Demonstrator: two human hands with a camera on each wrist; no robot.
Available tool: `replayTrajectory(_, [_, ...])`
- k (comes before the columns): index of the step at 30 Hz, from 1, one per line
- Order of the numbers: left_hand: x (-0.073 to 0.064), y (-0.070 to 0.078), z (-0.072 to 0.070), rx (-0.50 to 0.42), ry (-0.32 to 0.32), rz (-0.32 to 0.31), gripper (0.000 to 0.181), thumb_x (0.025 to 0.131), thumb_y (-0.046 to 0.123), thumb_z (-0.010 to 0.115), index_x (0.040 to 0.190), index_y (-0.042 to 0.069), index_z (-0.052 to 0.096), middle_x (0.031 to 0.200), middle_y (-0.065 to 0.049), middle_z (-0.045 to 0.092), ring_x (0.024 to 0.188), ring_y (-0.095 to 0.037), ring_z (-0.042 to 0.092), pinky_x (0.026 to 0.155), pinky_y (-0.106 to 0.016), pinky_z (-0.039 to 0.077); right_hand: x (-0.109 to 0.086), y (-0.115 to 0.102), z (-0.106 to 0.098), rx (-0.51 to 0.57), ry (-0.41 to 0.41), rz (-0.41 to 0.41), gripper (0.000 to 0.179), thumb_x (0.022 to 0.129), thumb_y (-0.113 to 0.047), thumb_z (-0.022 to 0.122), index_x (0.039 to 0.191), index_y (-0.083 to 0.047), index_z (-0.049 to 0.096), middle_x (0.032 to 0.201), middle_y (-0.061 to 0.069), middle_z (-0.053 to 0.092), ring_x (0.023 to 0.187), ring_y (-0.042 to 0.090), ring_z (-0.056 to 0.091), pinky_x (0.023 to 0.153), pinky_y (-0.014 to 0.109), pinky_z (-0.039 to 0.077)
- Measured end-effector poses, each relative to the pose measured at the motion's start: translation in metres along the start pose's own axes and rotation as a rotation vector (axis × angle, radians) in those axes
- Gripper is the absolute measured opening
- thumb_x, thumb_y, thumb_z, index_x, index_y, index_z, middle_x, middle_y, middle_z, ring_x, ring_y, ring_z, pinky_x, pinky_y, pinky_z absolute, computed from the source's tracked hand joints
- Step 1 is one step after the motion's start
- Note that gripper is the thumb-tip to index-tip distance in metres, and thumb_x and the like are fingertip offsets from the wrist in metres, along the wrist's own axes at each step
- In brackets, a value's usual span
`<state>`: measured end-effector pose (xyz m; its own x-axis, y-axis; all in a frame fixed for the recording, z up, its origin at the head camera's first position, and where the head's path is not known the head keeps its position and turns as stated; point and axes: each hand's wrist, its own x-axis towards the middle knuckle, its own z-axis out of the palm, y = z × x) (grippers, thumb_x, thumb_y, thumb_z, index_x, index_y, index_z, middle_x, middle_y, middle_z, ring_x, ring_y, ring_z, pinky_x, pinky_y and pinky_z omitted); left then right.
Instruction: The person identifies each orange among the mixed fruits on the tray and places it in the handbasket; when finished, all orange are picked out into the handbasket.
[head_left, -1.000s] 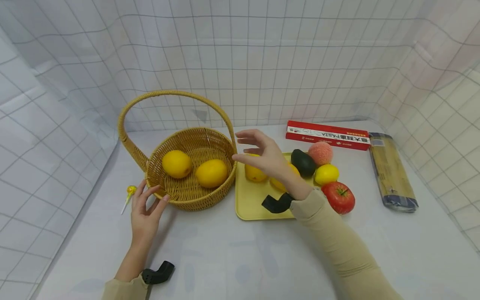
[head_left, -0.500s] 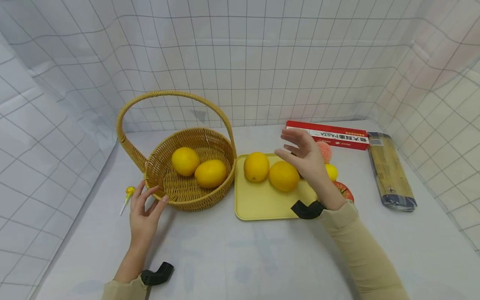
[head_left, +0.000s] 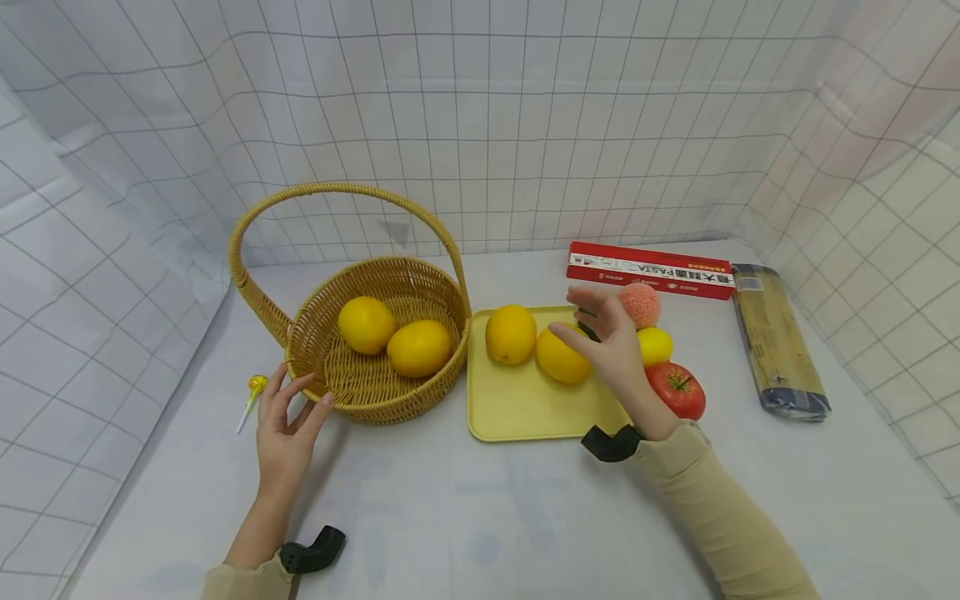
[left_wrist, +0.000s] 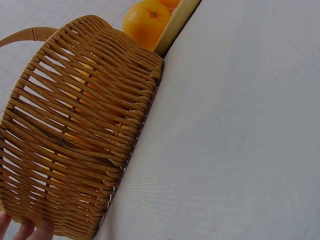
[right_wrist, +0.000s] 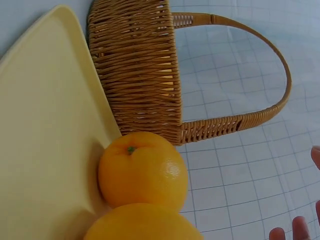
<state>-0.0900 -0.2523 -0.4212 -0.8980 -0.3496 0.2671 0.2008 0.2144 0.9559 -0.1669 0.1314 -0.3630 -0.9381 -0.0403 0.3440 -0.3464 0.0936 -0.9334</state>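
Two yellow-orange fruits lie inside the handled wicker basket. My left hand touches the basket's near left rim with loosely bent fingers; its fingertips show against the woven wall in the left wrist view. To the basket's right, a yellow tray bears an orange and a second orange. My right hand hovers at the right side of the second orange, thumb and fingers spread apart, with nothing held. A dark green avocado is mostly hidden behind this hand.
Right of the tray are a pink textured ball-like fruit, a lemon and a red tomato-like fruit. A red pasta box lies behind, beside a long flat pack. A yellow lollipop lies left of the basket.
My right hand has moved right from the basket's rim to over the tray, then lowered toward the second orange. The left fruit in the basket shifted right against the other. My left hand stays put.
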Motion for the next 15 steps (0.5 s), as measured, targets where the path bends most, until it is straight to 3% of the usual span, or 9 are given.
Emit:
replayTrajectory(6, [0.000,-0.001,0.000,0.005,-0.002,-0.010,0.036,0.085,-0.001,0.065,0.118,-0.010,0.054,0.150,-0.004,0.022,0.138,-0.024,0.021,0.095,-0.016,0.041,-0.007,-0.008,0.004,-0.032,0.006,-0.007,0.045,0.082,0.006,0.067,0.122,0.011,0.047,0.123,0.021,0.052,0.112,0.018,0.051,0.105,0.046,0.037])
replayTrajectory(9, [0.000,-0.001,-0.001,0.006,-0.001,-0.016,0.036,0.086,-0.001,0.065,0.118,-0.010,0.054,0.150,-0.002,0.023,0.138,-0.023,0.021,0.095,-0.015,0.041,-0.010,-0.012,0.005,-0.063,0.006,-0.002,0.045,0.082,0.008,0.066,0.122,0.013,0.046,0.123,0.025,0.050,0.115,0.028,0.049,0.105,0.048,0.035])
replayTrajectory(15, [0.000,-0.001,0.000,0.008,-0.002,-0.015,0.036,0.086,0.000,0.065,0.118,-0.010,0.054,0.150,-0.001,0.023,0.138,-0.023,0.021,0.095,-0.015,0.041,-0.007,0.016,0.001,-0.071,0.016,0.029,0.047,0.082,0.001,0.070,0.124,0.007,0.048,0.126,0.019,0.052,0.120,0.031,0.046,0.107,0.041,0.035])
